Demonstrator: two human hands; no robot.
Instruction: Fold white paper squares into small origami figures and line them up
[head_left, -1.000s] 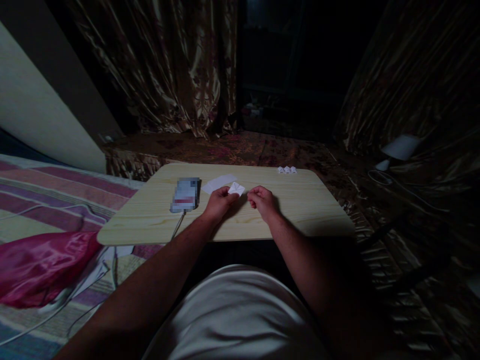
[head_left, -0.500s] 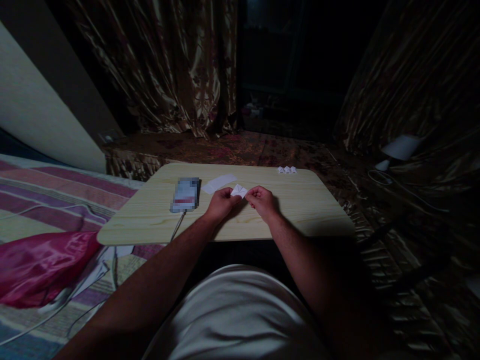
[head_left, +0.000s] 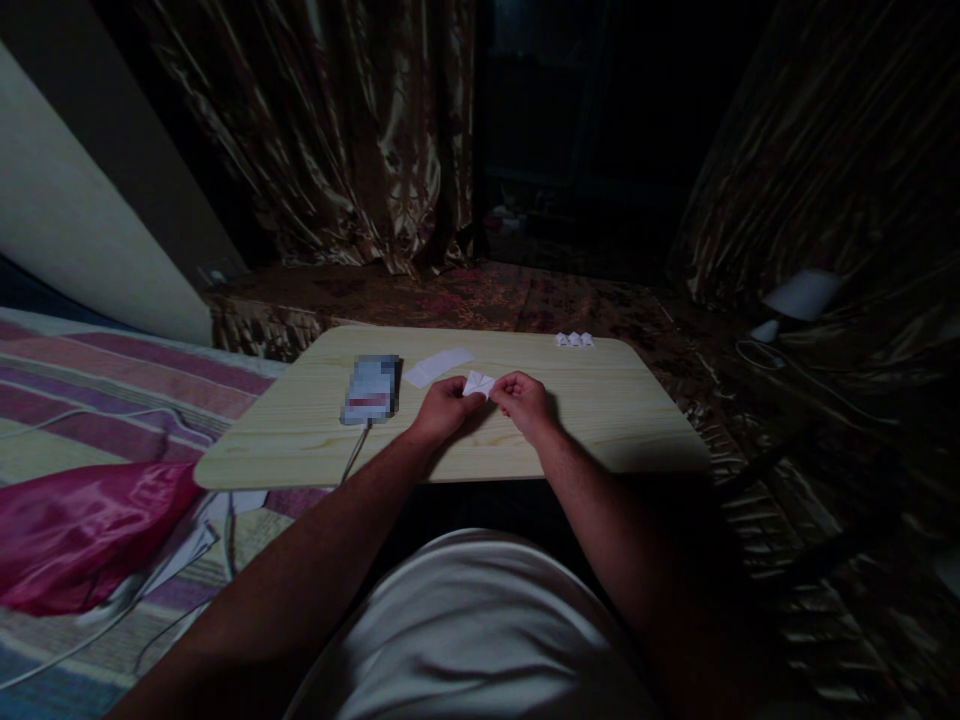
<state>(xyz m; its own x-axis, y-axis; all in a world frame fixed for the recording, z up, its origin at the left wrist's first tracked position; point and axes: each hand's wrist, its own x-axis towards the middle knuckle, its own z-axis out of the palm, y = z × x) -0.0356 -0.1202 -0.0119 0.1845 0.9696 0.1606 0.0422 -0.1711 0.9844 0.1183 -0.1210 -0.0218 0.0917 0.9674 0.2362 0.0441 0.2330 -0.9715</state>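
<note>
Between my two hands, over the middle of a small wooden table (head_left: pixel 300 440), is a small folded white paper (head_left: pixel 478 383) with crease lines on it. My left hand (head_left: pixel 444 407) grips its left side, thumb on top. At the right edge, my right hand (head_left: pixel 523 398) pinches the paper between thumb and curled fingers. Flat white paper (head_left: pixel 441 366) lies just beyond my left hand. At the far right edge of the table sit three small folded paper pieces (head_left: pixel 575 340) in a row.
A phone (head_left: pixel 371 388) with a cable (head_left: pixel 355 452) lies on the table to the left. Beside the table is a striped bed (head_left: pixel 247 350) with a pink satiny bag (head_left: pixel 90 530). A small white lamp (head_left: pixel 802 294) stands at the right, near dark curtains (head_left: pixel 405 130).
The folded paper has shifted very slightly and its outline looks a little flatter at the top. Both hands keep nearly the same place and grip.
</note>
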